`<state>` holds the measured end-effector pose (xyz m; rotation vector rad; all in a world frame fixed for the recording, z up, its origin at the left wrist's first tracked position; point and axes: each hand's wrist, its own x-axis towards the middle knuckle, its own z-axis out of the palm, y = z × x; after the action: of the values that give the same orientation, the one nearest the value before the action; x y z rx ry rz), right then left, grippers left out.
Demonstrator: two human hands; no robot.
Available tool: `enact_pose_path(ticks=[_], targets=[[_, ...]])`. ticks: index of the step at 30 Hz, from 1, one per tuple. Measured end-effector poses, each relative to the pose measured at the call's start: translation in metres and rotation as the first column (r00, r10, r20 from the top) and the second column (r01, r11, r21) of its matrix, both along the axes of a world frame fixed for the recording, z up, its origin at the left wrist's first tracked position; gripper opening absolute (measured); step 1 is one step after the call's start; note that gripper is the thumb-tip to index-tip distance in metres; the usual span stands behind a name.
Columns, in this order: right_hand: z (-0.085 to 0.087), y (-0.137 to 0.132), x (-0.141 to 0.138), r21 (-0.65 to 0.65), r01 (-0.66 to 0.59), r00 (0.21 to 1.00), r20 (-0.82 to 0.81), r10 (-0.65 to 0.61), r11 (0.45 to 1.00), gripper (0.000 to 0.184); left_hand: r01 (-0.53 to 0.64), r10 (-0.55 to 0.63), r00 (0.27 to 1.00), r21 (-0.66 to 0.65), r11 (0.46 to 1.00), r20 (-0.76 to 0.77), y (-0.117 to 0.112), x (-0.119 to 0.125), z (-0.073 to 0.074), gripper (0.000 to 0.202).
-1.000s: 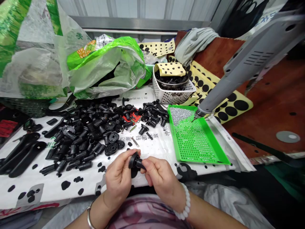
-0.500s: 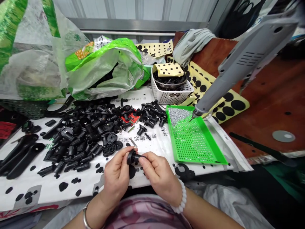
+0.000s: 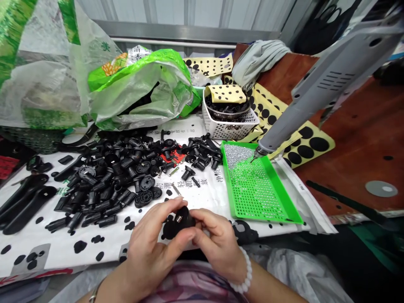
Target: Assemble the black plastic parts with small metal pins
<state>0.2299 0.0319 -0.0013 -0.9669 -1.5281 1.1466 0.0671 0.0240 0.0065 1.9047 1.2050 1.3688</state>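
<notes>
My left hand [image 3: 151, 248] and my right hand [image 3: 217, 240] meet at the table's near edge, both closed on one small black plastic part [image 3: 184, 216] with a bit of pale metal showing on its face. The left thumb and fingers pinch it from the left, and the right fingers curl round it from the right. A heap of similar black plastic parts [image 3: 110, 176] lies on the white spotted sheet [image 3: 63, 244] beyond the hands.
A green perforated tray [image 3: 271, 202] with small silver screws stands to the right. A grey electric screwdriver [image 3: 315, 92] hangs with its tip over that tray. Behind are a white basket [image 3: 227, 126] of parts, green plastic bags [image 3: 142, 88] and yellow sheets with black dots [image 3: 303, 139].
Both hands have dropped nearer to my body and turned the black part, so its face with the metal bit now shows. The left fingers have spread a little round it.
</notes>
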Motion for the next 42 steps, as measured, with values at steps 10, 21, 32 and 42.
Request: enact_pose_path(ticks=[10,21,32,42], targets=[[-0.004,-0.004,-0.016,-0.108,0.072,0.979,-0.185,-0.091,0.992,0.021,0.1,-0.075,0.986,-0.171,0.98,0.147,0.007,0.01,0.01,0.063],[0.017,0.004,0.01,0.289,-0.018,0.951,0.302,-0.073,0.957,0.024,0.121,-0.086,0.988,-0.293,0.948,0.13,0.016,0.008,0.003,0.023],[0.058,0.036,0.031,0.494,-0.389,0.835,0.546,0.071,0.778,0.019,0.194,-0.191,0.981,-0.252,0.948,0.035,0.019,0.004,0.007,0.036],[0.058,0.031,0.033,0.527,-0.361,0.808,0.589,-0.025,0.769,0.012,0.198,-0.231,0.965,-0.231,0.953,-0.127,0.012,-0.014,-0.003,0.046]])
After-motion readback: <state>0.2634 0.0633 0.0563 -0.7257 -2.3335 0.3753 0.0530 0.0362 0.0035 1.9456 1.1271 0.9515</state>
